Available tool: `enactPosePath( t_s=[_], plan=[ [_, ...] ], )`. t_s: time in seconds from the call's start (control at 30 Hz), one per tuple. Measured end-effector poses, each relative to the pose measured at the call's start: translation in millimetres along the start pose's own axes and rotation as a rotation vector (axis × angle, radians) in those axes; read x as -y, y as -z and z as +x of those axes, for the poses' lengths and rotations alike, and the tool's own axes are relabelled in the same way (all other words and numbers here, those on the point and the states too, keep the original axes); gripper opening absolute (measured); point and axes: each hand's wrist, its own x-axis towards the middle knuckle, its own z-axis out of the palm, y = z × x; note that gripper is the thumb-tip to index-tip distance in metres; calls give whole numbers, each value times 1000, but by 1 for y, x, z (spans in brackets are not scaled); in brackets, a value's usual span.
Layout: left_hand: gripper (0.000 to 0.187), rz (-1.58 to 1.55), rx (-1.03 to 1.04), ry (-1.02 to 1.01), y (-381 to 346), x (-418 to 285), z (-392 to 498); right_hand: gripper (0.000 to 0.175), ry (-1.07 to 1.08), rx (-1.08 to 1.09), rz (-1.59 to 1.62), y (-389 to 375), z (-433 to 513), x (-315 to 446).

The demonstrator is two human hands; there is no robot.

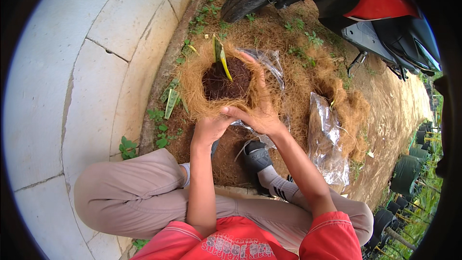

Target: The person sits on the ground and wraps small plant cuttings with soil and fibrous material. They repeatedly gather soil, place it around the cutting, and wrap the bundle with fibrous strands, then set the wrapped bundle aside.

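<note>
Both my hands hold a ring-shaped nest of tan coconut fibre [196,95] wrapped about a clump of dark soil [227,83]. A short variegated snake plant cutting [218,52], green with a yellow edge, stands up from the soil. My left hand [265,113] cups the fibre's right side, fingers spread along it and thumb across the near edge. My right hand [213,128] supports the near edge from below, its fingers largely hidden. Behind and under the nest, clear plastic sheet [276,65] shows. Cut leaf pieces [171,104] lie on the ground to the left.
Loose fibre [355,115] and a crumpled clear plastic bag [325,144] lie to the right. A red motorcycle [382,0] stands at the top right, its tyre [249,0] near the fibre. Pale paving [97,79] runs along the left. Dark plant containers [406,173] line the far right.
</note>
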Motion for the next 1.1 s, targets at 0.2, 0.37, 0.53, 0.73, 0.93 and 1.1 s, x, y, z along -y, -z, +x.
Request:
enactPosePath(
  t_s=[0.2, 0.37, 0.53, 0.73, 0.93, 1.1],
  plan=[
    [57, -631, -103, -157, 17, 47, -3, 153, 101, 364, -100, 20, 9, 10],
    [58, -1173, 72, -150, 21, 51, -8, 146, -58, 200, 49, 30, 0, -13],
    [63, -1005, 2, -149, 18, 38, -7, 137, -418, 316, 322, 49, -37, -37],
    [70, -922, -49, -169, 14, 26, -6, 127, -472, 274, 319, 55, -41, -44],
    [77, -822, -9, -178, 13, 23, -8, 124, -472, 226, 408, 53, -39, -19],
    [87, -820, 98, -103, 8, 35, -13, 119, -318, 163, 322, 43, -33, -9]
  ],
)
